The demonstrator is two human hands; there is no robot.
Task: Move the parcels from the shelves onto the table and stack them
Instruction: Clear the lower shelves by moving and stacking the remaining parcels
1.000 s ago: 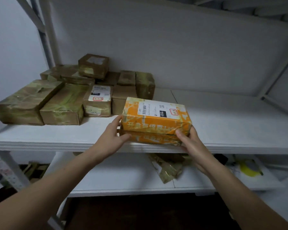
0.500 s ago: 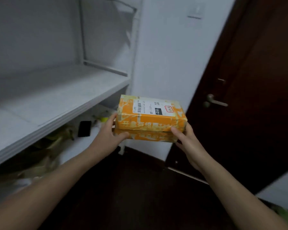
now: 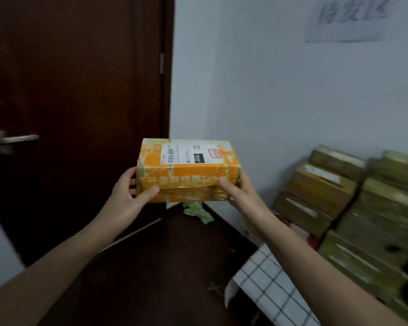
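A: Where is the orange parcel (image 3: 189,170) at this moment?

B: In mid-air, label side up, in front of the dark door (image 3: 76,114) and the pale wall. It is well apart from the surface (image 3: 266,283) with the checked cloth at the near right.

A: And the grip?

B: The left hand (image 3: 127,196) clasps the left end, with the thumb across the near face and the fingers round behind. The right hand (image 3: 243,198) clasps the right end, fingers tucked beneath. Both are grasping it; neither is free.

A: What makes the carry go well?

B: I'd hold it level and swing it right, towards the brown parcels (image 3: 316,196) piled on that surface. They're blurred, but they look like a few columns against the wall.

A: Where should it land?

B: That's hard to judge, since the piles run out of view. I'd choose a column whose top parcel is flat and at least as broad as this one. Lower it square with the edges lined up, and let go only once it sits without rocking.

A: Any risks?

B: The glossy tape wrap may be slippery, so support from underneath matters. A nudge could topple a tall pile. There's also a crumpled green scrap (image 3: 196,210) on the floor below to step clear of.
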